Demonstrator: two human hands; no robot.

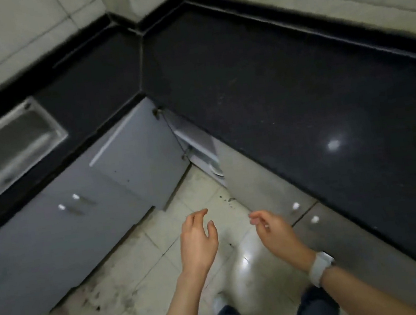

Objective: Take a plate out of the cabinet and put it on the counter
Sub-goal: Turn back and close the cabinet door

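Note:
A grey corner cabinet door (143, 155) stands swung open under the black counter (285, 89). Inside the opening, white shelves show, and the pale rim of a plate (216, 169) peeks out on the lower shelf; most of it is hidden. My left hand (198, 240) hovers over the floor tiles below the opening, fingers spread, holding nothing. To its right, my right hand (271, 228) has loosely curled fingers and holds nothing; a white watch sits on that wrist.
A steel sink (7, 149) is set in the counter at the left. Closed grey cabinet doors with white knobs (296, 206) run along both sides. The tiled floor (128, 286) is stained. My legs and one shoe show at the bottom.

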